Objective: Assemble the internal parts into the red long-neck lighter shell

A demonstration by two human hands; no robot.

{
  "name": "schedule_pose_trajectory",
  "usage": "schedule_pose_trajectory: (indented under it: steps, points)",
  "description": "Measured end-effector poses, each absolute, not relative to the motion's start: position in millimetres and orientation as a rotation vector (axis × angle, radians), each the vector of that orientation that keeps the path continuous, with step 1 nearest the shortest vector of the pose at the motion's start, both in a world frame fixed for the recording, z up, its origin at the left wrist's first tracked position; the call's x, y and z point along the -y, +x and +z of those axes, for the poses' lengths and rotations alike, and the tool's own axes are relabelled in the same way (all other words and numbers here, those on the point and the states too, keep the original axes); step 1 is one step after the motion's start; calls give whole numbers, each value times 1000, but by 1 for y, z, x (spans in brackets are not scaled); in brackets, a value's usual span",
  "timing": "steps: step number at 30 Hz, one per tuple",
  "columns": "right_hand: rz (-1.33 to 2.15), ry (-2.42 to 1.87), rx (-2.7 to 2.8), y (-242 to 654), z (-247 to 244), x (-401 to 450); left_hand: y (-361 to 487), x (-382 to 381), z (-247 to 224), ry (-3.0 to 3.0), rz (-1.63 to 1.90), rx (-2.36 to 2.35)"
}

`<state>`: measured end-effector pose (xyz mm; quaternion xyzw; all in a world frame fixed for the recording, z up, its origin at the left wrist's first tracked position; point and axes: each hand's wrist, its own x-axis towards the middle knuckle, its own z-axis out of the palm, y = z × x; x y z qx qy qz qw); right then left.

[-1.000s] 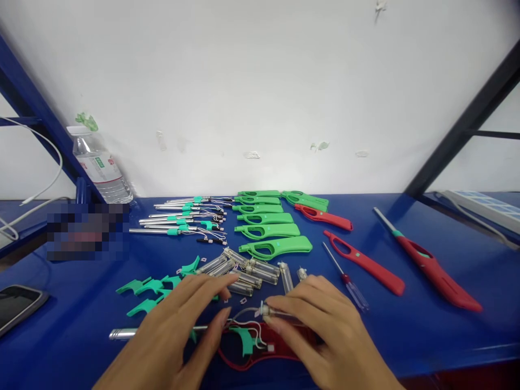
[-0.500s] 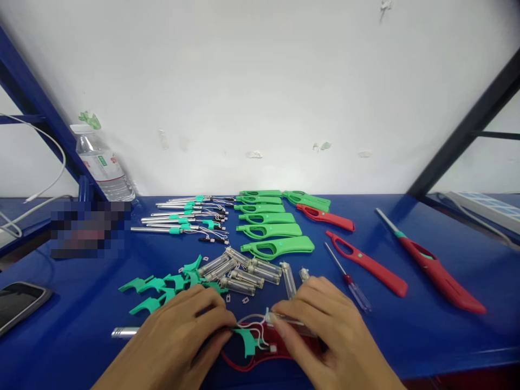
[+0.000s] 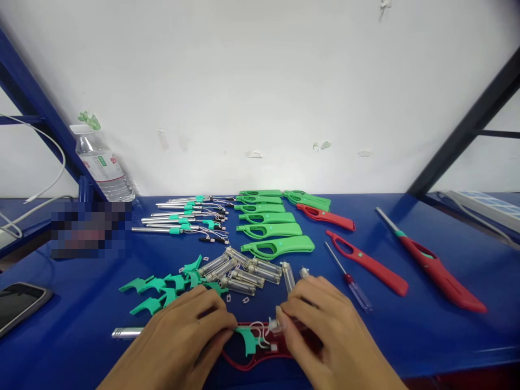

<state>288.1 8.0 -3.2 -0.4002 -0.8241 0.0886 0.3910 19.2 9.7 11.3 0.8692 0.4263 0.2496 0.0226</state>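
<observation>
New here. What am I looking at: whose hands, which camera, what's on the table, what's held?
No machine: one person's bare hands, filmed by a camera worn on their head, looking forward and down. The right hand holds a clear cylinder at an open red shell with white wires. The left hand is at the shell's left end, its exact grip hidden. Around them on the blue table lie green shells, wired metal rods, more cylinders and a screwdriver.

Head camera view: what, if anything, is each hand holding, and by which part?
Right hand: a clear cylinder, just behind its fitting end. Left hand: fingers closed beside the green trigger piece; whatever they pinch is hidden.
</observation>
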Motion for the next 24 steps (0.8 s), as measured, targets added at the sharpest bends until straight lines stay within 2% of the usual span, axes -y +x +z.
schedule_pose_trajectory:
  steps: [15,19,24]
  points:
    - [345,-1059,2152,292,-7,-10,9,-11,17,2903,844,-1215]
    - [501,-1069,2138,294,-7,-9,5,-10,16,2906,774,-1264]
    - [528,-1058,2147,296,-12,-12,5,-9,15,2913,672,-1278]
